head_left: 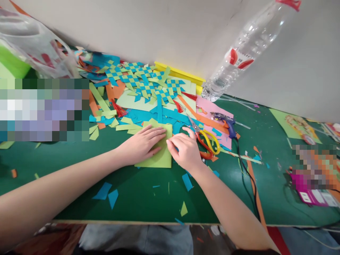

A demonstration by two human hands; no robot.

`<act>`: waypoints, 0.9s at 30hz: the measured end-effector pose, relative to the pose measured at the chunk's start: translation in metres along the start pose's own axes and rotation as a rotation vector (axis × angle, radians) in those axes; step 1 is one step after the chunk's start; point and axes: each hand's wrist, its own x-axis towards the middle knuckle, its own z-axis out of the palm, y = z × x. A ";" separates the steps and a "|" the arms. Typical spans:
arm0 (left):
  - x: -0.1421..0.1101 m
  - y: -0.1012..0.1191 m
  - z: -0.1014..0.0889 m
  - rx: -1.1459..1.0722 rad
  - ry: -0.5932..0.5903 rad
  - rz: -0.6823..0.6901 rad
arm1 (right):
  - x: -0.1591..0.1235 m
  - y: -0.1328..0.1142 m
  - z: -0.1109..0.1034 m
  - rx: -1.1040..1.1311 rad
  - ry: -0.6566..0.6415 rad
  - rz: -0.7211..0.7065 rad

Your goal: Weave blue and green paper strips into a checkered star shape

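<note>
A light green sheet of paper (159, 159) lies on the green table in front of me. My left hand (145, 144) rests flat across it, fingers stretched toward the right. At the sheet's right edge is my right hand (185, 148), its fingers curled with thumb and forefinger close together; whether it pinches the edge is hard to see. Scissors (209, 143) with red and yellow handles lie just beyond my right hand. Behind the sheet are light green strips (130, 124) and blue paper (170, 115).
Woven blue and green paper pieces (143, 79) are heaped at the back. A glue gun (230, 127) with a black cable (245, 166) lies to the right. A plastic bottle (239, 56) stands by the wall. Blue scraps (103, 191) dot the green table (148, 209).
</note>
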 end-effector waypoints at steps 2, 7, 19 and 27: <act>0.000 0.000 0.000 0.009 -0.005 -0.002 | 0.000 0.000 0.000 -0.034 0.021 -0.030; 0.000 0.001 -0.001 -0.006 -0.003 -0.005 | -0.001 -0.001 -0.002 -0.059 0.048 -0.100; 0.001 0.001 -0.002 -0.004 -0.017 0.000 | 0.000 -0.004 -0.006 -0.010 0.014 -0.205; 0.000 0.001 -0.003 0.013 -0.021 -0.004 | 0.000 -0.004 -0.004 -0.003 0.020 -0.257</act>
